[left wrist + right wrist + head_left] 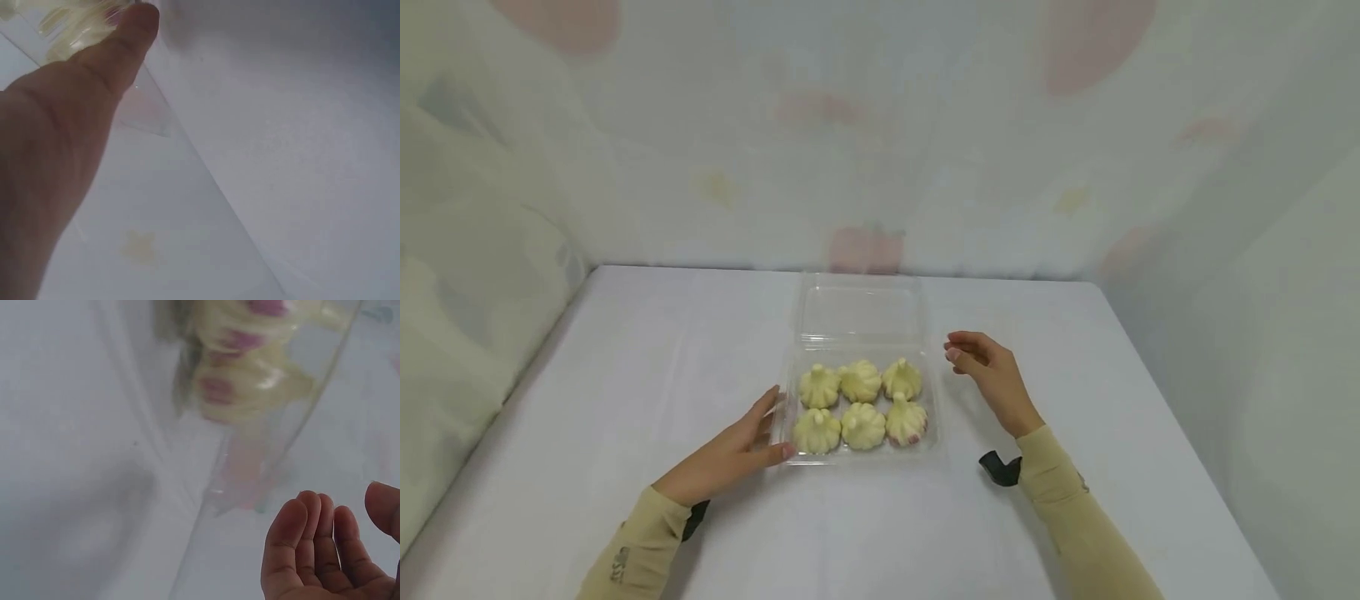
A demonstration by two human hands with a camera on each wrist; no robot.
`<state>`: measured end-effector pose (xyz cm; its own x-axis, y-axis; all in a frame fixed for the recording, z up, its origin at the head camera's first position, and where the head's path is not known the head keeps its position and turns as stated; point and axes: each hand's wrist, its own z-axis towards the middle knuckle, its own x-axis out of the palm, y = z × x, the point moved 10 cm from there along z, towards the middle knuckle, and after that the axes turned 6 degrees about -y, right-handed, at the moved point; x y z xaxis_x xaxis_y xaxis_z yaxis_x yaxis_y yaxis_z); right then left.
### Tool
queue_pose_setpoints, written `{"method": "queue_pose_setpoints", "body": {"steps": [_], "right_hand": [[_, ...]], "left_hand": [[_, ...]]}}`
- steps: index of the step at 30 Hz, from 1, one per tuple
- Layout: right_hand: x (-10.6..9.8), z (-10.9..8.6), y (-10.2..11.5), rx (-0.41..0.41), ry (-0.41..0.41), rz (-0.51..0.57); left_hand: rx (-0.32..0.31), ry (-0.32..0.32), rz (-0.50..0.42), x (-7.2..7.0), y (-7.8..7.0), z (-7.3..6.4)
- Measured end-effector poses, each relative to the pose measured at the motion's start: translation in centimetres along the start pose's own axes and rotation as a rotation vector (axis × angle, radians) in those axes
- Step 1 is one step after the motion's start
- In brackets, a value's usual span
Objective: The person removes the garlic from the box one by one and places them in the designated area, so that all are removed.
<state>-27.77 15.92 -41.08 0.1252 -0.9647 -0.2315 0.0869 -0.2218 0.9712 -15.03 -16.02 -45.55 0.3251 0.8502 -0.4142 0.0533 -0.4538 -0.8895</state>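
Note:
A clear plastic clamshell box point(934, 408) stands in the middle of the table, its lid point(861, 308) folded back toward the wall. Inside, pale yellow garlic bulbs point(863, 425) sit in two rows, some with purple patches. My left hand point(730, 457) is at the box's left side, fingers stretched along that wall and the thumb over the front left corner. To the right of the box, my right hand point(988, 371) hovers with loosely bent fingers and nothing in them. In the right wrist view, its fingers point(284, 550) are apart from the thumb.
A white cloth covers the table point(647, 350). Pale patterned curtains point(925, 150) hang behind it and at both sides. Beige sleeves point(1067, 508) cover my forearms, with a black strap piece point(1000, 468) at the right wrist.

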Motion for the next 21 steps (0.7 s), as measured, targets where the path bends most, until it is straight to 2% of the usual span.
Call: {"method": "queue_pose_setpoints", "body": {"steps": [7,14,21], "right_hand": [[0.7,-2.2,1.3,-0.01,0.035,0.015],[1.6,-4.1,1.8,-0.036,0.048,-0.02],[2.2,-5.0,1.9,-0.05,0.04,-0.027]], "left_hand": [[0.052,-0.023,0.011,0.0,-1.0,-0.5],[0.053,-0.029,0.022,0.3,-0.7,-0.7],[0.062,-0.098,0.063,-0.5,-0.7,-1.2]]}}
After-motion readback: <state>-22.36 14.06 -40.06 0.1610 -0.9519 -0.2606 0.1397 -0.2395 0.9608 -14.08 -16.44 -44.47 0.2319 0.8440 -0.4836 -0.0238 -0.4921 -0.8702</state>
